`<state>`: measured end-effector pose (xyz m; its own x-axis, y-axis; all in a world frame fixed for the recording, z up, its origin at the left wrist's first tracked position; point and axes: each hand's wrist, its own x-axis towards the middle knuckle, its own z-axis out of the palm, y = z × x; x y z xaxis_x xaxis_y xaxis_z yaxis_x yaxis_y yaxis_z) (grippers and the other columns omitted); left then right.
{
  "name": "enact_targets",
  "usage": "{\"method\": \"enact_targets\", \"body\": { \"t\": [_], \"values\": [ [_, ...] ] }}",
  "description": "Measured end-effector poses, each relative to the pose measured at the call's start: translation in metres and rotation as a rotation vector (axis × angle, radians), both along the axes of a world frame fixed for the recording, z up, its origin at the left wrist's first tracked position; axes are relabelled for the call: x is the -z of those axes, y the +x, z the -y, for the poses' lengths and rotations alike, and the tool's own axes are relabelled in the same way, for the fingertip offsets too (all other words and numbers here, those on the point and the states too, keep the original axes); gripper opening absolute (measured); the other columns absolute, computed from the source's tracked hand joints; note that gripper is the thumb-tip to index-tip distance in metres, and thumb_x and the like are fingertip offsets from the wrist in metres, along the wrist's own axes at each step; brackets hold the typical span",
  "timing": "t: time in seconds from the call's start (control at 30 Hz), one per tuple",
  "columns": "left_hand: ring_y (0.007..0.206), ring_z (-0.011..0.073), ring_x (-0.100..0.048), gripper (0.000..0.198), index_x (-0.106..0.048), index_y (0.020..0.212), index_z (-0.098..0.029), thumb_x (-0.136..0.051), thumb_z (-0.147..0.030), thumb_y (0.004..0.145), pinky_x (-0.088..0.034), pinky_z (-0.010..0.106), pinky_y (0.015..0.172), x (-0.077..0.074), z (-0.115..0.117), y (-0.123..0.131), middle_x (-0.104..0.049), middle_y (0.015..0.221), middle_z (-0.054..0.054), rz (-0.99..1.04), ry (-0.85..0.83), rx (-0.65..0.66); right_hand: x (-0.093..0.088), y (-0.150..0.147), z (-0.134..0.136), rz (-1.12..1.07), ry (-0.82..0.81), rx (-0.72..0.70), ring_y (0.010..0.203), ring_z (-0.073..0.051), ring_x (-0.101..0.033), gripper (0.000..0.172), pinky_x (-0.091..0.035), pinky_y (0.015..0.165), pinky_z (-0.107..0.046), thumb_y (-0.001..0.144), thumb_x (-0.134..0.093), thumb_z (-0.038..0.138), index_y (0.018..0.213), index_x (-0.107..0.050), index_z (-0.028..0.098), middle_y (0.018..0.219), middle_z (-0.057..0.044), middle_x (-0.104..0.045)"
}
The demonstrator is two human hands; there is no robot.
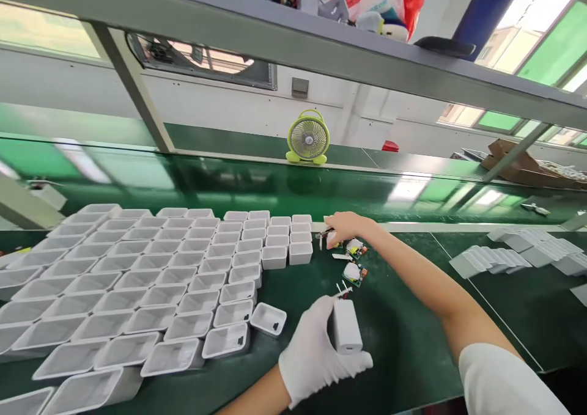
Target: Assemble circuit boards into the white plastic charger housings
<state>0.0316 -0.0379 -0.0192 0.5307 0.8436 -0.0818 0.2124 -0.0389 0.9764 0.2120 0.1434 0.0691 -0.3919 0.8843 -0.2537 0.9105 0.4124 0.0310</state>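
Observation:
My left hand [316, 348], in a white glove, is closed round a white plastic charger housing [347, 326]. At the far end of the housing, a pale strip with metal pins and a bit of red [343, 291] sticks out. My bare right hand [346, 227] reaches forward, fingers bent down and closed over small parts on the bench; what they grip is hard to make out. Just under it, a thin dark and metallic piece [324, 234] shows by the fingertips. Small circuit boards [354, 273] with white blocks lie between my hands, beside a loose white strip [342, 257].
Rows of white open housings [151, 268] cover the left of the green bench [403, 341]. One loose housing [268, 319] lies near my left hand. White pieces [490, 258] are stacked at right. A green fan [308, 139] stands behind, under an overhead shelf [293, 36].

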Motion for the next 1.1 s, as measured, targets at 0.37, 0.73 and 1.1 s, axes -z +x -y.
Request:
{"method": "enact_targets", "body": {
  "t": [0.37,0.73,1.1],
  "values": [
    [0.069,0.0132,-0.054,0.037,-0.055,0.084,-0.020,-0.078,-0.032,0.058,-0.048,0.027,0.064,-0.017,-0.010,-0.004,-0.058,0.075,-0.004,0.191,-0.308,-0.253,0.001,0.023,0.164,-1.437,0.263,0.496,0.054,-0.012,-0.054,0.054,-0.045,0.047,-0.024,0.095,-0.051,0.069,0.072,-0.063,0.021,0.067,-0.001,-0.061],
    [0.061,0.0133,-0.055,0.039,-0.050,0.074,-0.022,-0.079,-0.046,0.064,-0.042,0.025,0.056,-0.010,-0.015,-0.005,-0.060,0.065,-0.005,-0.086,-0.250,-0.332,0.049,-0.017,0.213,-1.408,0.364,0.062,0.080,-0.020,-0.076,0.018,-0.064,0.069,-0.031,0.088,-0.070,0.010,0.097,-0.070,0.026,0.087,-0.003,-0.078],
    [0.061,0.0122,-0.050,0.037,-0.047,0.072,-0.022,-0.077,-0.044,0.064,-0.036,0.025,0.055,0.001,-0.013,-0.003,-0.053,0.066,-0.007,-0.228,-0.128,-0.374,0.059,-0.026,0.213,-0.989,0.710,-0.126,0.089,-0.024,-0.079,0.029,-0.064,0.061,-0.027,0.082,-0.067,-0.003,0.097,-0.062,0.022,0.085,-0.006,-0.078]
  ]
}}
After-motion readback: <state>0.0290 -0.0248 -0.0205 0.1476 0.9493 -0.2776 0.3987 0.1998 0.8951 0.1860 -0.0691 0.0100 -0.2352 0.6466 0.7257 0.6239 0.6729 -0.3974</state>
